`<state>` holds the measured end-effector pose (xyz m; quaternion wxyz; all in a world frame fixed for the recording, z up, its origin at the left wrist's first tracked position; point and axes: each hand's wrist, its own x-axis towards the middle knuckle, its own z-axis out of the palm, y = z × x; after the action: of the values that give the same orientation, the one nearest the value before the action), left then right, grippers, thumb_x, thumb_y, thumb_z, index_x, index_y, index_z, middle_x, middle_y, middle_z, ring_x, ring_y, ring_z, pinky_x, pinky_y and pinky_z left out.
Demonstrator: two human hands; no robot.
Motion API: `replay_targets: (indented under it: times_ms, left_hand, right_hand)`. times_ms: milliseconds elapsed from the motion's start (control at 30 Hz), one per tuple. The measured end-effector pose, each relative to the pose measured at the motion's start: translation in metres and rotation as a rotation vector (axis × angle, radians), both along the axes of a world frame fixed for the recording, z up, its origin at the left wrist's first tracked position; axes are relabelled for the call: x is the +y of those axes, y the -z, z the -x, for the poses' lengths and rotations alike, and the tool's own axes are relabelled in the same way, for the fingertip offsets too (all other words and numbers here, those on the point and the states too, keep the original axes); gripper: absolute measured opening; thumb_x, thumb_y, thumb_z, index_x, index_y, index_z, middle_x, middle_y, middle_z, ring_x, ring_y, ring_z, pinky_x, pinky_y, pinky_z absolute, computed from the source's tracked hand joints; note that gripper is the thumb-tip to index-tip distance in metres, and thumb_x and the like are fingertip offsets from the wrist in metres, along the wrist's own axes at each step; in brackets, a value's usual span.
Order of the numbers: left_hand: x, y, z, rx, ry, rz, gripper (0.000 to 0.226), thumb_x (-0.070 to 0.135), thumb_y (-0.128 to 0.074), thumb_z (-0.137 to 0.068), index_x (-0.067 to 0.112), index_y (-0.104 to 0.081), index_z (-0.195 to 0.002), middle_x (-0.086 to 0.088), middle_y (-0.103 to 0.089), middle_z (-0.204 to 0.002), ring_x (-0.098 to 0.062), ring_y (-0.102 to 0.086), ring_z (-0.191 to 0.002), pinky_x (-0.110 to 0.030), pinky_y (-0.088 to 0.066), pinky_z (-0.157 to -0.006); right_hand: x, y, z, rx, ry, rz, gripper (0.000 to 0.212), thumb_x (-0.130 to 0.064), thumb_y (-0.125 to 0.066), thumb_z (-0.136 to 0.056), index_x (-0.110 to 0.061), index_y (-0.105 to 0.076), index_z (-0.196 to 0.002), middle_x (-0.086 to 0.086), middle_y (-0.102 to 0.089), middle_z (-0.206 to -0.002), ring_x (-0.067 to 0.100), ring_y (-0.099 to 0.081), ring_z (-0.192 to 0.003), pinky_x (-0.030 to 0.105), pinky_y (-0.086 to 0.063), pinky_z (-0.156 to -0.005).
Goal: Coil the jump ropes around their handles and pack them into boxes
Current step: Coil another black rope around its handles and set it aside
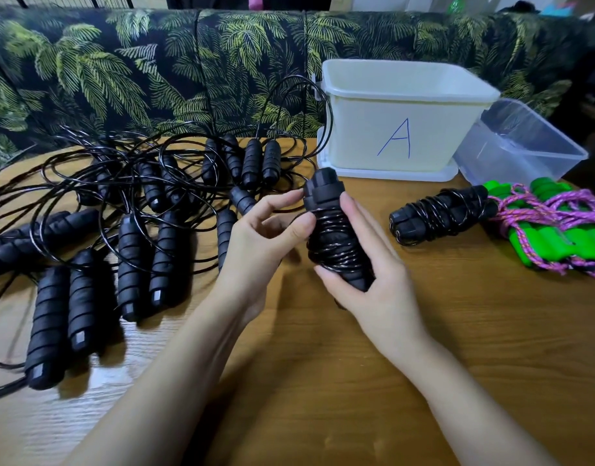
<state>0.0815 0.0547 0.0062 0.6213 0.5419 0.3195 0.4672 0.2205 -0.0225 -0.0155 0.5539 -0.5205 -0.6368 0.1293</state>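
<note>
A black jump rope bundle (329,230), cord coiled round its paired handles, stands upright above the wooden table (323,381). My right hand (373,280) grips its lower part from the right. My left hand (266,237) pinches the coil with thumb and fingers from the left. Several loose black jump ropes (138,210) with tangled cords lie on the left. A finished black coiled bundle (440,213) lies to the right. Beside it are green-handled ropes with pink cord (551,233). The white box marked A (400,122) stands behind.
A clear plastic box (525,142) leans tilted against the white box's right side. A white lid lies under the white box. A sofa with a palm-leaf pattern (155,68) runs along the table's far edge.
</note>
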Motion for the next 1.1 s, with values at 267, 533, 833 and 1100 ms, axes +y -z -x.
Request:
replay_targets:
  times_ms: [267,533,833,1100]
  left_hand:
    - [0.004,0.000,0.001,-0.081,-0.035,0.124,0.013,0.024,-0.080,-0.072,0.028,-0.075,-0.084,0.003,-0.071,-0.084,-0.010,-0.063,-0.079,-0.032,-0.045,-0.088]
    - [0.002,-0.008,0.003,-0.089,-0.017,0.278,0.028,0.021,-0.085,-0.066,0.023,-0.068,-0.088,-0.004,-0.065,-0.085,-0.012,-0.063,-0.078,-0.024,-0.049,-0.081]
    - [-0.009,-0.008,-0.006,-0.056,-0.241,0.151,0.027,0.006,-0.080,-0.074,0.015,-0.063,-0.092,0.004,-0.073,-0.072,-0.005,-0.066,-0.066,-0.015,-0.048,-0.064]
    - [-0.019,-0.005,-0.014,-0.052,-0.127,0.062,0.028,-0.002,-0.077,-0.077,0.011,-0.069,-0.100,-0.002,-0.077,-0.086,-0.006,-0.071,-0.080,-0.014,-0.051,-0.070]
  right_hand:
    - [-0.006,-0.011,-0.006,0.436,-0.265,0.167,0.072,-0.014,-0.074,-0.081,-0.037,-0.044,-0.142,-0.010,-0.056,-0.142,0.010,-0.050,-0.133,0.029,-0.039,-0.112]
    - [-0.006,-0.011,-0.009,0.435,-0.276,0.231,0.066,-0.015,-0.067,-0.086,-0.034,-0.043,-0.144,-0.014,-0.058,-0.139,0.003,-0.049,-0.132,0.023,-0.039,-0.109]
    - [0.002,-0.002,0.003,-0.248,0.035,0.181,0.066,-0.019,-0.038,-0.097,-0.052,-0.018,-0.151,-0.018,-0.012,-0.163,-0.011,-0.027,-0.139,0.018,-0.041,-0.098]
    - [0.001,0.006,0.015,-0.537,0.469,0.218,0.112,-0.044,-0.084,-0.068,-0.029,-0.014,-0.153,0.003,-0.021,-0.160,0.034,-0.051,-0.127,0.043,-0.057,-0.063]
